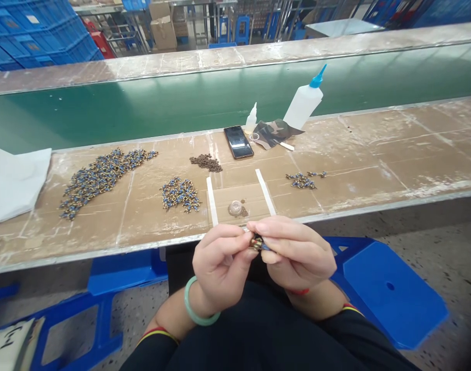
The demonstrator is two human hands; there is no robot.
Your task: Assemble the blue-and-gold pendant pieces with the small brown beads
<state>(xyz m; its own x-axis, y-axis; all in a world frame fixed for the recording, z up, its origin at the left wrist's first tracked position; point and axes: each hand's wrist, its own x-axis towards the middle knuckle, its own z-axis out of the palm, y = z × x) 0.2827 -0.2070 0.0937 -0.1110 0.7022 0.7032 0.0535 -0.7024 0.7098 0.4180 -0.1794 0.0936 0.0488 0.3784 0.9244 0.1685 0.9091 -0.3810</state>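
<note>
Just past the table's near edge, my left hand [224, 263] and my right hand [297, 252] meet fingertip to fingertip. Between them they pinch a small gold-and-blue figurine-like piece [256, 243], partly hidden by the fingers. In front of the hands, on a cardboard pad [220, 198] with two white strips, sits a small clear round dish [234, 208] beside a few brown bits [245, 211]. Similar blue-and-gold pieces form a heap [180, 194] left of the pad, a larger heap [100, 175] farther left, and a small group [300, 180] on the right. Small brown pieces [206, 163] lie behind the pad.
A phone [239, 142], a small dropper bottle [251, 119], a camouflage cloth [276, 133] and a large white bottle [303, 105] with a blue nozzle stand toward the back. White sheets [19, 180] lie at left. Blue stools [390, 293] flank me below the table; a green belt [162, 105] runs behind.
</note>
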